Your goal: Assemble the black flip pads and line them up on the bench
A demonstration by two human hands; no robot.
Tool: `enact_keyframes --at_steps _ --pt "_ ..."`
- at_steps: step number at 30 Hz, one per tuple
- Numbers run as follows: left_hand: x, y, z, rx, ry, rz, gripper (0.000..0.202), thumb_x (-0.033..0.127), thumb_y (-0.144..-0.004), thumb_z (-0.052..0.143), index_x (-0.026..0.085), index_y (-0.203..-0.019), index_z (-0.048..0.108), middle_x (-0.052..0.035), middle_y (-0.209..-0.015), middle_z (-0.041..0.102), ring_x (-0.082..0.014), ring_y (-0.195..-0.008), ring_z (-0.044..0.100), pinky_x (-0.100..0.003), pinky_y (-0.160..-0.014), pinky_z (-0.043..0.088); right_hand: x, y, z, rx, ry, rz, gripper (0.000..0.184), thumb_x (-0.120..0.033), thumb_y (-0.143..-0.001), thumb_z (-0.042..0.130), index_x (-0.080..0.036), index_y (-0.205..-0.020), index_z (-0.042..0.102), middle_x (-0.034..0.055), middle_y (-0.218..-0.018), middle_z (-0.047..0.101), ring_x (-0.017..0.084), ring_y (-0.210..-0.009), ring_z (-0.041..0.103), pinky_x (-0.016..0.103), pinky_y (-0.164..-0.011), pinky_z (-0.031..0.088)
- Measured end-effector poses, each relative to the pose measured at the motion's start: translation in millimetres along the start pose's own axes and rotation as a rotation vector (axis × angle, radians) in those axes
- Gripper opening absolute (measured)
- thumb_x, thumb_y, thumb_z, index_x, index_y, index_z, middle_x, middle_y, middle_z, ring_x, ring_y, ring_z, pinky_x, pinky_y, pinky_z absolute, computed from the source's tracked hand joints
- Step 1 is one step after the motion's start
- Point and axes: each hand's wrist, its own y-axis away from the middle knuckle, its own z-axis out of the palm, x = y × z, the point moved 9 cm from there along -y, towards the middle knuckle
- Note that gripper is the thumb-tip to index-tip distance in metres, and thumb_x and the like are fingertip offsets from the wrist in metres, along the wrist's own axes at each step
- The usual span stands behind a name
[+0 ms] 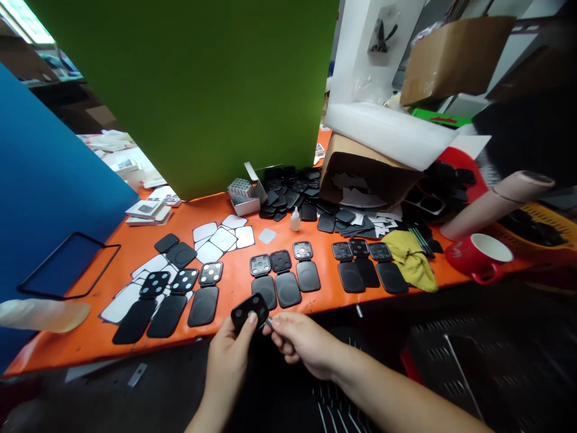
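Observation:
My left hand (pixel 229 349) grips a black rounded-square plate with round dots (pixel 246 310) near the table's front edge, thumb on its face. Close beside the plate's right edge, my right hand (pixel 295 337) is closed in a pinch on a small silvery piece (pixel 269 323) that I cannot make out. Behind the hands lie hinged black folding pads in groups: a left group (pixel 167 316), a middle group (pixel 288 288) and a right group (pixel 351 276). Their upper plates show round dots, some pale and some dark.
White rounded sheets (pixel 224 239) lie on the orange table (pixel 246 385). A small dropper bottle (pixel 295 220), a white box of small cylinders (pixel 246 204) and a heap of black plates (pixel 288 192) stand behind. A yellow cloth (pixel 412 261) and red mug (pixel 478 255) are right.

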Motion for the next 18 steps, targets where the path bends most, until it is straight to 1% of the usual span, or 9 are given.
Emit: enact_keyframes --at_steps 1,3,6,9,11,13,15,16,18 --pt "3.7 2.7 -0.7 0.013 -0.043 0.038 0.032 0.041 -0.073 0.058 0.014 -0.089 0.062 -0.0049 -0.081 0.068 -0.0218 -0.079 0.061 -0.028 -0.069 0.047 0.2 -0.7 -0.3 0.01 0.035 -0.003 0.022 -0.034 -0.084 0.043 -0.015 -0.08 0.053 -0.0046 -0.059 0.04 0.002 -0.041 0.025 0.015 -0.038 0.016" --pt "12.6 9.8 1.8 0.007 -0.122 0.158 0.028 0.038 -0.075 0.057 0.017 -0.093 0.062 -0.0044 -0.088 0.068 -0.0211 -0.083 0.062 -0.028 -0.073 0.047 -0.9 -1.9 -2.5 0.036 0.085 -0.019 0.023 -0.035 -0.084 0.043 -0.015 -0.074 0.05 -0.0048 -0.058 0.039 0.002 -0.04 0.025 0.015 -0.037 0.017" --pt "21.8 20.5 11.1 -0.064 -0.227 0.358 0.023 0.03 -0.078 0.055 0.022 -0.098 0.062 -0.0027 -0.099 0.066 -0.0192 -0.087 0.061 -0.028 -0.079 0.046 -0.8 -2.4 -5.4 0.023 0.078 -0.016 0.026 -0.037 -0.082 0.048 -0.015 -0.067 0.044 -0.0048 -0.057 0.039 0.002 -0.04 0.026 0.014 -0.037 0.017" --pt "21.6 26.1 16.2 -0.144 -0.267 0.467 0.025 0.023 -0.08 0.052 0.026 -0.104 0.059 -0.0014 -0.105 0.064 -0.0174 -0.093 0.06 -0.027 -0.083 0.045 6.0 -0.8 -4.7 -0.058 -0.105 0.067 0.021 -0.032 -0.079 0.053 -0.015 -0.07 0.046 -0.0047 -0.057 0.039 0.001 -0.041 0.025 0.012 -0.037 0.014" --pt "20.5 28.7 16.1 -0.187 -0.263 0.512 0.027 0.02 -0.081 0.051 0.027 -0.107 0.057 -0.0009 -0.107 0.063 -0.0167 -0.097 0.059 -0.028 -0.086 0.045 13.7 1.7 -0.9 -0.114 -0.282 0.172 0.016 -0.029 -0.078 0.053 -0.015 -0.075 0.048 -0.0042 -0.057 0.041 0.001 -0.04 0.026 0.011 -0.037 0.014" --pt "20.4 32.3 14.4 -0.219 -0.254 0.557 0.03 0.016 -0.081 0.049 0.028 -0.108 0.055 -0.0005 -0.11 0.062 -0.0164 -0.1 0.057 -0.028 -0.088 0.044 22.1 5.0 6.4 -0.156 -0.432 0.293 0.016 -0.03 -0.079 0.05 -0.015 -0.078 0.049 -0.0038 -0.055 0.043 0.002 -0.04 0.029 0.011 -0.036 0.015" --pt "22.2 38.1 12.6 -0.238 -0.246 0.614 0.034 0.012 -0.081 0.048 0.029 -0.109 0.054 -0.0008 -0.112 0.06 -0.0169 -0.103 0.056 -0.03 -0.09 0.044 28.9 6.7 13.6 -0.159 -0.517 0.381 0.019 -0.034 -0.079 0.048 -0.015 -0.078 0.051 -0.0043 -0.051 0.043 0.003 -0.038 0.03 0.012 -0.035 0.015" --pt "23.7 41.4 11.6 -0.24 -0.24 0.643 0.035 0.01 -0.081 0.047 0.029 -0.11 0.053 -0.0011 -0.113 0.06 -0.0173 -0.104 0.055 -0.031 -0.09 0.044 31.0 6.3 16.2 -0.146 -0.542 0.398 0.02 -0.035 -0.079 0.048 -0.015 -0.077 0.051 -0.0049 -0.049 0.042 0.004 -0.037 0.03 0.013 -0.034 0.014" --pt "26.7 46.8 9.1 -0.232 -0.224 0.686 0.038 0.008 -0.08 0.047 0.029 -0.111 0.052 -0.0019 -0.115 0.059 -0.0182 -0.106 0.054 -0.033 -0.091 0.043 32.8 2.9 18.8 -0.104 -0.573 0.39 0.019 -0.035 -0.079 0.049 -0.015 -0.076 0.051 -0.0061 -0.045 0.04 0.004 -0.035 0.028 0.013 -0.033 0.013"
